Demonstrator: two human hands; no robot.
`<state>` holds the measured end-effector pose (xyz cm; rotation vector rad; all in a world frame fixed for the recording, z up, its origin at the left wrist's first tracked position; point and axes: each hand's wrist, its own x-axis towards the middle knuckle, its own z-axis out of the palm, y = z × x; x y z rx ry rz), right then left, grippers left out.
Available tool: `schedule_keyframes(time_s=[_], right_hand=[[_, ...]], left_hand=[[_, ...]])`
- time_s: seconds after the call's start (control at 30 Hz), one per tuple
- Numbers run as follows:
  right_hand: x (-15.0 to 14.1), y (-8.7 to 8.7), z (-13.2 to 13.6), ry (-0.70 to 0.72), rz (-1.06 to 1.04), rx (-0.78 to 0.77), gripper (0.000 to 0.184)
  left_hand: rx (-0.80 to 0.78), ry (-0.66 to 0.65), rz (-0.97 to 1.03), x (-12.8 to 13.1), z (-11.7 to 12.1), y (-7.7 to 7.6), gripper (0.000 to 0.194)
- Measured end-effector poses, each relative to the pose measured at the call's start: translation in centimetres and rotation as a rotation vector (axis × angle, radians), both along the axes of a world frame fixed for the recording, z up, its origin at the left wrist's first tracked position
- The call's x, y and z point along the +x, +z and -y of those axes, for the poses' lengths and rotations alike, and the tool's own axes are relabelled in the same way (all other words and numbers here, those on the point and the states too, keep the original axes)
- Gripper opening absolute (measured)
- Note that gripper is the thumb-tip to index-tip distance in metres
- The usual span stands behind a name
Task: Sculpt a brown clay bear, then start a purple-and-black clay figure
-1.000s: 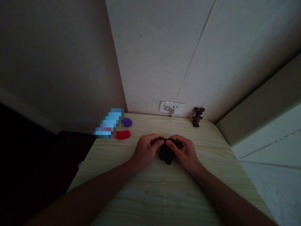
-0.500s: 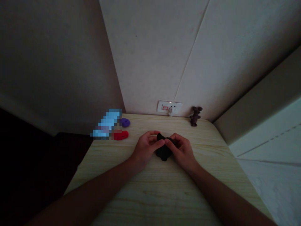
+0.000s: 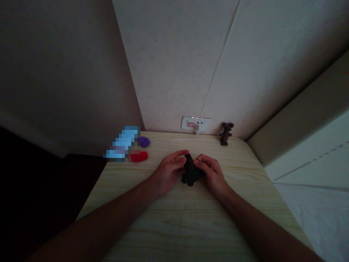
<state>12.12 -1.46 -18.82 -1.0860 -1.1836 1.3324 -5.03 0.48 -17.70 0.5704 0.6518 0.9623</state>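
Observation:
A small black lump [image 3: 190, 171], soft like clay or cloth, rests on the pale wooden table [image 3: 174, 222] between both my hands. My left hand [image 3: 167, 172] curls against its left side, thumb and fingers pinched on it. My right hand [image 3: 211, 171] grips its right side, fingers closed around the edge. Parts of the lump are hidden under my fingers.
A red piece [image 3: 139, 157] and a purple piece [image 3: 144, 141] lie at the table's far left beside a blurred blue patch [image 3: 121, 148]. A small brown figure [image 3: 225, 133] stands by the wall near a white socket plate [image 3: 195, 123]. The table drops off at the left into darkness.
My hands have drawn slightly apart and the black lump has been turned and stretched taller between them. The view shifted a little.

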Motion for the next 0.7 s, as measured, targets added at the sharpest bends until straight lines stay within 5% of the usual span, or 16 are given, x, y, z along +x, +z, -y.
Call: schedule_keyframes(time_s=[0.17,0.27,0.33,0.53,0.7], right_hand=[[0.0,0.1,0.4,-0.017,0.023,0.126,0.039],[0.0,0.3,0.6,0.029,0.228,0.359,0.055],[0.0,0.4,0.5,0.041,0.387,0.486,0.05],[0.2,0.4,0.4,-0.125,0.459,0.377,0.023],[0.1,0.3,0.4,-0.119,0.436,0.28,0.026]], left_hand=[[0.021,0.004,-0.035,-0.2,0.0,0.0,0.053],[0.058,0.024,-0.032,-0.1,0.2,-0.1,0.055],[0.076,0.042,-0.018,-0.1,0.3,-0.2,0.059],[0.179,0.029,-0.137,-0.2,0.3,-0.7,0.07],[0.366,0.047,-0.337,-0.4,0.4,-1.2,0.058]])
